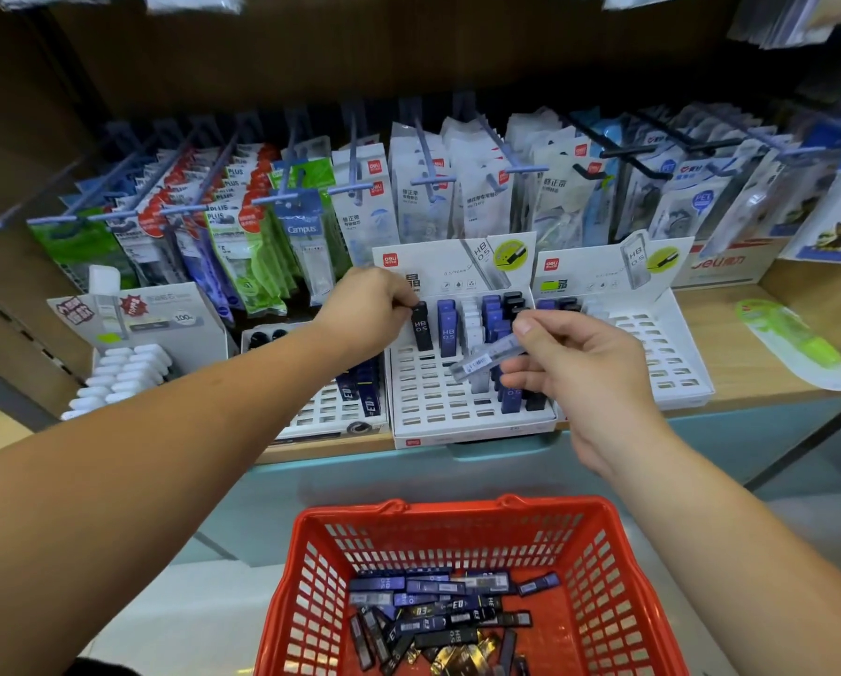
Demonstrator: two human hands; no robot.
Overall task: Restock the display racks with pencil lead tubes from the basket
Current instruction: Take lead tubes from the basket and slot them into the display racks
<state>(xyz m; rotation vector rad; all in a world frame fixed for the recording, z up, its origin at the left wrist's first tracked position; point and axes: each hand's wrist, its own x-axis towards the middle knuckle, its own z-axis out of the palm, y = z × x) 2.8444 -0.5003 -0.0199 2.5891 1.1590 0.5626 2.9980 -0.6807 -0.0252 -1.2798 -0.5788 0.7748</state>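
Head view, looking down at a shop shelf.

On the wooden shelf (760,378), white racks side by side. At the middle rack (438,397), the left hand (364,304), fingers curled, pinching the top of a black tube (421,329). Black tube upright in the back row, at the left end, just beside a blue tube (447,329). More blue, white and black tubes down the right side of this rack. Lots of open holes in front.

Over the same rack, the right hand (574,363), thumb and fingers pinching one end of a clear tube (486,356). Clear tube tilted, up in the air, not in any hole.

To the right, the right rack (652,344), with only a few tubes at its back left corner. To the left, the left rack (330,407), partly hidden under the left arm.

Down low and close, a red basket (457,524). Inside, at the bottom, a messy pile of tubes (438,607), blue and black, lying flat.

Behind the racks, hanging packs (423,197) on hooks. Far left, a white box (125,373) of white tubes. Far right, a green pack (794,344) lying flat on the shelf.
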